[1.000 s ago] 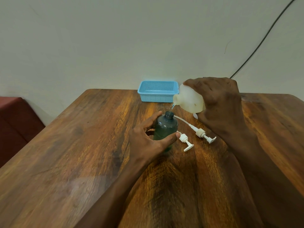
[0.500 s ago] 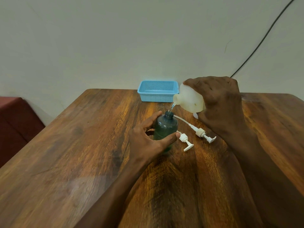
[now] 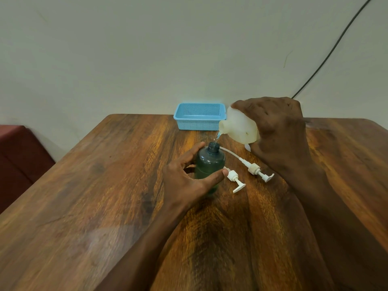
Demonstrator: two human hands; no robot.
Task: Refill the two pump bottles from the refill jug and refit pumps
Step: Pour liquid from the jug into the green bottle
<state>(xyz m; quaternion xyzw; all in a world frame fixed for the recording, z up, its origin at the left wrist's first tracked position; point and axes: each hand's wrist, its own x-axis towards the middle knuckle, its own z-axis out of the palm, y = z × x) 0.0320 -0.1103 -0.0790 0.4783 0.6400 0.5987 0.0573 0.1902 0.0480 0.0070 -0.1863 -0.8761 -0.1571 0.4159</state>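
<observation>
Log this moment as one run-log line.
step: pouring | left hand holds bottle | right hand tilts jug over its neck | pumps off, on table

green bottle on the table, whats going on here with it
A person is refilling the dark green bottle, upright on the wooden table. Their left hand holds it while their right hand tips the white refill jug, and a thin stream runs into the open neck. Two white pumps lie loose on the table right of the bottle. A blue basket sits by the wall.
</observation>
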